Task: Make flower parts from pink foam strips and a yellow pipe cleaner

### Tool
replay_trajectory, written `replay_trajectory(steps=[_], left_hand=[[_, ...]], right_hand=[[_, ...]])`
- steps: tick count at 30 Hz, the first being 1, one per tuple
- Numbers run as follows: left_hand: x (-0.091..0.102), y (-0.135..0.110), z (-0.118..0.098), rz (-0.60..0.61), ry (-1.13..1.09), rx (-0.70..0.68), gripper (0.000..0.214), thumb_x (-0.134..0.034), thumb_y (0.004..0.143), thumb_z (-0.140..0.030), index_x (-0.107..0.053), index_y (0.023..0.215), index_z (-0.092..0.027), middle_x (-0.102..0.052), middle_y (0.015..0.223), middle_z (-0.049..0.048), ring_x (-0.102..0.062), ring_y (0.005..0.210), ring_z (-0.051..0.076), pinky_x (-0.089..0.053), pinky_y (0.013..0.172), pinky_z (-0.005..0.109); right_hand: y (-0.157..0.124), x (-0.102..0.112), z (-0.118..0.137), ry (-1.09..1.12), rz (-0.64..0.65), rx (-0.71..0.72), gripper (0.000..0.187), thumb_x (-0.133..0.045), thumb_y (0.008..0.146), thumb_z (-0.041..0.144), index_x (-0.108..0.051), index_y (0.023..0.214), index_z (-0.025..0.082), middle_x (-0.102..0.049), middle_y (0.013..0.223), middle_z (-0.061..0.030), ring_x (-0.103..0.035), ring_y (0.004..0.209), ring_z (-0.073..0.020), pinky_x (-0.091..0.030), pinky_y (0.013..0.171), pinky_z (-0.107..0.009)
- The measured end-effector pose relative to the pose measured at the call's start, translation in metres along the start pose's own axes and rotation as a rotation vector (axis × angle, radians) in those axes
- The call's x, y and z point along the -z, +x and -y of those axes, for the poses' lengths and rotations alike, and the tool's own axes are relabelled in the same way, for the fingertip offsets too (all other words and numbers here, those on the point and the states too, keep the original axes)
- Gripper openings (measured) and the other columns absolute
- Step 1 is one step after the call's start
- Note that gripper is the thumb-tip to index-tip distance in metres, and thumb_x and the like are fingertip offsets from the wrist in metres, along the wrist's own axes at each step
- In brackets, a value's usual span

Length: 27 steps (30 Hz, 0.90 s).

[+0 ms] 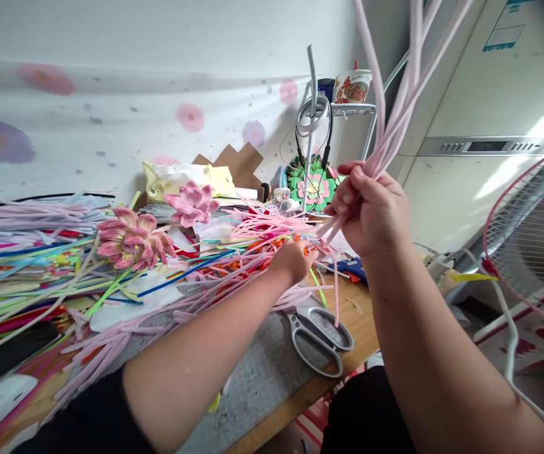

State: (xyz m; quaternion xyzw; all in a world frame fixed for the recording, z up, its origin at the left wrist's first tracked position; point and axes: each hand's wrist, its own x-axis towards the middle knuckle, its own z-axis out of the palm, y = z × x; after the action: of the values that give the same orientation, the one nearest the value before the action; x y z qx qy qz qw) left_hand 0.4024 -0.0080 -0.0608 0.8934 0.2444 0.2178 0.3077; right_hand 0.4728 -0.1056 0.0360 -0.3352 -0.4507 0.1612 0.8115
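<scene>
Up and to the right of the scissors (322,340), your right hand (376,205) grips a bundle of pale pink fuzzy stems (413,69). Thumb and fingers are pressed together around it; the long ends fan upward past the top edge of view, and short ends poke out below the fist.

Just above the scissors, your left hand (293,260) lies at the heap of pink stems (272,224), back of the hand toward you (fingertips blurred, so you cannot tell whether they pinch anything). One hanging stem (336,290) drops toward the scissors, its lower end overlapping a handle loop; contact unclear.

Scissors: handles toward you, blades hidden from view, near the front edge of the wooden tabletop (272,435). Your grey mat (257,359) extends to their left.

Farther back and left of the scissors you have two fuzzy pink flowers, a larger one (134,239) and a smaller one (191,203). Well behind the scissors, a green-and-pink flower (312,186). Well to their right, a fan (532,227).
</scene>
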Motion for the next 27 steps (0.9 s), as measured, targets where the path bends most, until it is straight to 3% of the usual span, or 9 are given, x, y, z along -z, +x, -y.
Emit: replay_trajectory(steps=[3,5,7,10,13,15,18,23,27], left_hand=[[0.033,-0.023,0.021,0.043,0.164,-0.003,0.030,-0.057,0.072,-0.037,-0.061,0.096,-0.020,-0.063,0.091,0.0068,-0.057,0.089,0.025,-0.042,0.075,0.034],[0.055,-0.047,0.038,0.110,0.235,0.010,0.041,-0.062,0.066,-0.041,-0.059,0.102,-0.021,-0.064,0.082,0.0039,-0.058,0.077,0.024,-0.043,0.070,0.034],[0.069,-0.071,0.052,0.166,0.290,0.012,0.043,-0.067,0.060,-0.046,-0.062,0.094,-0.021,-0.064,0.088,0.0059,-0.058,0.084,0.026,-0.043,0.074,0.035],[0.065,-0.097,0.064,0.192,0.323,0.025,0.048,-0.072,0.051,-0.049,-0.065,0.089,-0.020,-0.061,0.102,0.0103,-0.051,0.102,0.033,-0.037,0.087,0.042],[0.049,-0.104,0.066,0.166,0.269,0.021,0.038,-0.075,0.051,-0.036,-0.065,0.084,-0.021,-0.060,0.104,0.0102,-0.047,0.107,0.034,-0.032,0.092,0.045],[0.049,-0.100,0.067,0.124,0.190,0.017,0.019,-0.071,0.056,-0.024,-0.064,0.074,-0.021,-0.062,0.094,0.0086,-0.051,0.101,0.031,-0.033,0.091,0.042],[0.078,-0.091,0.071,0.015,0.039,0.051,0.005,-0.062,0.064,-0.019,-0.058,0.066,-0.021,-0.060,0.072,0.0040,-0.056,0.080,0.024,-0.040,0.077,0.035],[0.151,-0.103,0.070,-0.230,-0.309,0.133,0.017,-0.046,0.081,-0.036,-0.046,0.074,-0.021,-0.040,0.051,-0.0060,-0.038,0.043,0.010,-0.031,0.044,0.021],[0.168,-0.129,0.058,-0.363,-0.598,0.089,0.017,-0.046,0.083,-0.037,-0.043,0.081,-0.020,-0.030,0.054,-0.0086,-0.032,0.043,0.007,-0.030,0.044,0.018]], right_hand=[[-0.001,0.005,0.001,-0.019,-0.013,-0.033,0.008,-0.050,0.083,0.017,-0.057,0.079,0.018,-0.037,0.048,0.0077,-0.034,0.039,-0.0063,-0.036,0.042,-0.022],[-0.004,0.006,-0.002,-0.034,0.011,-0.098,0.005,-0.053,0.081,0.019,-0.057,0.078,0.018,-0.037,0.047,0.0082,-0.031,0.037,-0.0053,-0.033,0.040,-0.020],[-0.009,0.003,-0.010,-0.058,0.031,-0.171,0.004,-0.058,0.078,0.020,-0.057,0.076,0.017,-0.036,0.045,0.0090,-0.028,0.036,-0.0044,-0.029,0.038,-0.019],[-0.018,-0.006,-0.027,-0.077,-0.040,-0.242,0.009,-0.064,0.072,0.021,-0.056,0.071,0.017,-0.032,0.041,0.0106,-0.025,0.035,-0.0037,-0.025,0.036,-0.018],[-0.026,-0.015,-0.043,-0.066,-0.097,-0.295,0.013,-0.065,0.068,0.022,-0.054,0.068,0.017,-0.033,0.040,0.0110,-0.025,0.034,-0.0034,-0.024,0.034,-0.017],[-0.032,-0.021,-0.050,-0.050,-0.072,-0.337,0.014,-0.066,0.068,0.024,-0.054,0.069,0.017,-0.034,0.041,0.0108,-0.026,0.034,-0.0034,-0.024,0.034,-0.017],[-0.042,-0.035,-0.057,0.009,-0.035,-0.359,0.016,-0.067,0.068,0.027,-0.055,0.072,0.016,-0.036,0.041,0.0104,-0.028,0.035,-0.0037,-0.027,0.036,-0.017],[-0.058,-0.068,-0.064,0.171,0.005,-0.397,0.018,-0.066,0.072,0.031,-0.054,0.071,0.017,-0.037,0.043,0.0096,-0.028,0.036,-0.0042,-0.027,0.037,-0.017],[-0.070,-0.091,-0.072,0.242,0.074,-0.421,0.018,-0.064,0.075,0.034,-0.057,0.078,0.017,-0.035,0.045,0.0100,-0.029,0.038,-0.0043,-0.030,0.040,-0.017]])
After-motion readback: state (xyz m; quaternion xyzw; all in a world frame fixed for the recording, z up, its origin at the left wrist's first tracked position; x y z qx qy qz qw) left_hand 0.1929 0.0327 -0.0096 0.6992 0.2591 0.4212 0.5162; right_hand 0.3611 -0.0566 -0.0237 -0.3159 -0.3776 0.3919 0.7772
